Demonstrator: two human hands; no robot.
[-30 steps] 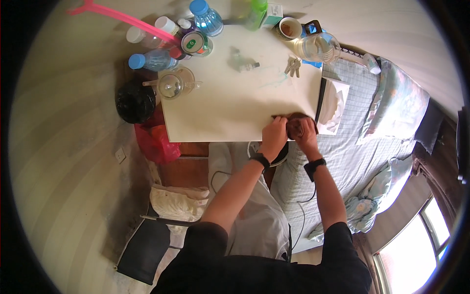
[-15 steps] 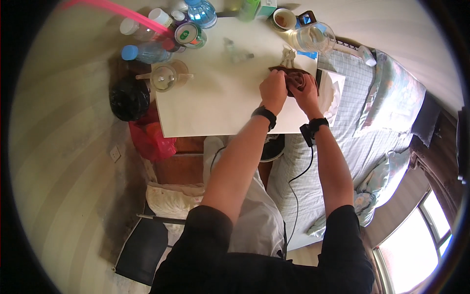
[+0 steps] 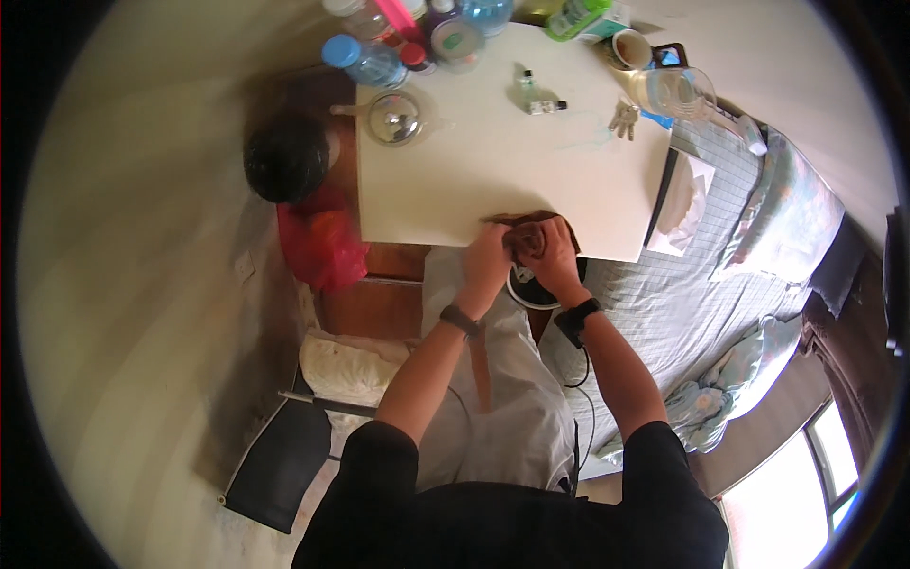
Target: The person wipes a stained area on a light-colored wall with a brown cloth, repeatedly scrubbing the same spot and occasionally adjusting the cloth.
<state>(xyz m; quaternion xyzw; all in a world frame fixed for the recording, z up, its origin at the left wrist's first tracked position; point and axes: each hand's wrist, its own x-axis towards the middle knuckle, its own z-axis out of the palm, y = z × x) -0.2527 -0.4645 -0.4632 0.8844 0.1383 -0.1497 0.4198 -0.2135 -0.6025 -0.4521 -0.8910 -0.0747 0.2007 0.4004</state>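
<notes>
Lying bunched at the near edge of the white rectangular bench (image 3: 436, 180), right of its middle, is a crumpled dark brown cloth (image 3: 523, 243). The left hand (image 3: 486, 254) has its fingers closed on the cloth's left part, the tips partly hidden; the right hand (image 3: 557, 261) has its fingers clamped on the folded bulk. Below that edge, a round dark bin with a white rim (image 3: 536, 302) shows between the knees and the bed. Farther back lie 2 small clear bottles with black caps (image 3: 546, 107) and, to their right, a bunch of metal keys (image 3: 624, 119). Near the bench's left edge stands a clear glass teapot (image 3: 393, 117). Just beside its right edge is a white tissue box (image 3: 676, 238).
</notes>
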